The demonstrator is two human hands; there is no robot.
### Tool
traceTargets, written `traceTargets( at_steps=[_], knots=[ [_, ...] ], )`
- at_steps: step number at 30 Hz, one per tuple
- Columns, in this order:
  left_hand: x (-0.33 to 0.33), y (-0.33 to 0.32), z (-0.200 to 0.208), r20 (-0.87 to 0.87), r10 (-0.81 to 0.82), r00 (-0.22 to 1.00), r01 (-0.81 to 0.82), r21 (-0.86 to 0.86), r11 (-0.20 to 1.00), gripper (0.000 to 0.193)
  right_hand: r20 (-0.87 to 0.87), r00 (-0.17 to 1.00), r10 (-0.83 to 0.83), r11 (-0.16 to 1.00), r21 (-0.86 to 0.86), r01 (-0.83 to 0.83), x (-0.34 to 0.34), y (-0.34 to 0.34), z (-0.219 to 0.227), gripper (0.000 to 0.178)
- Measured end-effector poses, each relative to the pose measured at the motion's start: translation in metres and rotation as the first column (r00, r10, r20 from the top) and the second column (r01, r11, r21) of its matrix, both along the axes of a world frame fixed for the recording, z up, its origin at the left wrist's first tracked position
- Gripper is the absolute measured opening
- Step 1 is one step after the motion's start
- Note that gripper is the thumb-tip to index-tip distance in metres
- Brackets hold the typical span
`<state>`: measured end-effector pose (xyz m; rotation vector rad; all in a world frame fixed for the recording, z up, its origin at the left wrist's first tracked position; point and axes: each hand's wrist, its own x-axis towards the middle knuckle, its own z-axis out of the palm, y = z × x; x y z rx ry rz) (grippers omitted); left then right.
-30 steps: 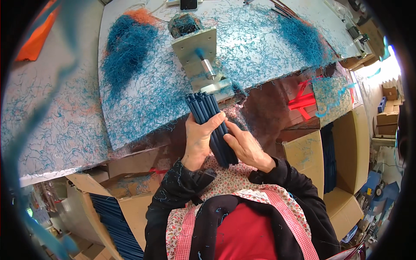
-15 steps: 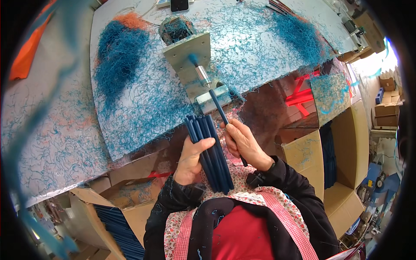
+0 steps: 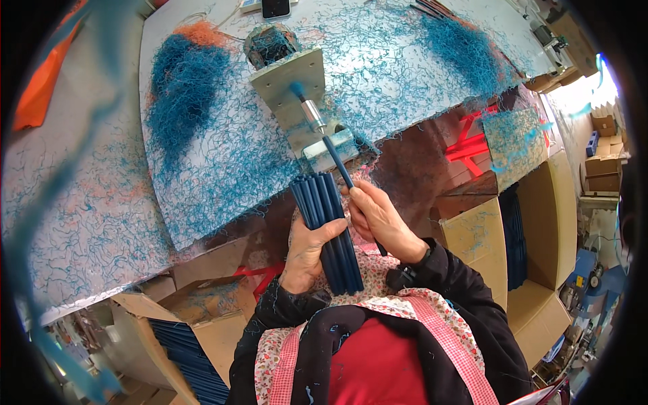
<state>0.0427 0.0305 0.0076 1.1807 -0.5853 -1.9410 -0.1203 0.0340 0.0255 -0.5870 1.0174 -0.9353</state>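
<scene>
My left hand (image 3: 309, 250) is wrapped round a bundle of dark blue rods (image 3: 329, 202), its thumb lying across them. To the right of the bundle, my right hand (image 3: 383, 219) grips a single dark blue rod (image 3: 337, 160) between thumb and fingers. That rod points up and away, and its far end meets the pointed tip of a metal spindle (image 3: 312, 115). The spindle sticks out through a metal plate (image 3: 290, 77) in front of a small motor (image 3: 271, 44). Just below the spindle tip, a pale block (image 3: 329, 150) sits beside the rod.
Blue shavings cover the white table (image 3: 202, 219), heaped into a left pile (image 3: 182, 88) and a right pile (image 3: 466, 57). Cardboard boxes with dark blue rods stand at the lower left (image 3: 219, 337) and right (image 3: 547, 229). A phone (image 3: 275, 8) lies at the back.
The single rod's far end has come up against the spindle tip. My left hand and the bundle have shifted slightly, with the thumb now reaching further across the rods.
</scene>
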Motion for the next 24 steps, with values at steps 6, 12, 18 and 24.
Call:
traceTargets(
  at_steps=[6,12,18,24],
  knots=[
    [-0.005,-0.014,0.008,0.027,0.044,0.999,-0.043,-0.064,0.997,0.032,-0.009,1.000,-0.020,0.999,-0.040,0.019,0.001,-0.011,-0.002,0.029],
    [-0.005,-0.001,-0.006,0.002,0.030,1.000,-0.030,-0.056,0.998,0.036,-0.038,0.999,0.003,0.999,-0.048,-0.005,-0.002,0.006,-0.007,0.029],
    [-0.013,-0.012,0.015,0.052,0.063,0.997,-0.055,-0.134,0.989,0.032,0.044,0.998,-0.036,0.999,-0.037,0.038,-0.002,-0.013,-0.008,0.026],
    [-0.021,-0.032,-0.006,0.022,0.148,0.989,-0.140,-0.202,0.969,0.031,-0.557,0.821,-0.128,0.943,-0.325,-0.073,-0.002,0.023,-0.018,0.022]
  ],
)
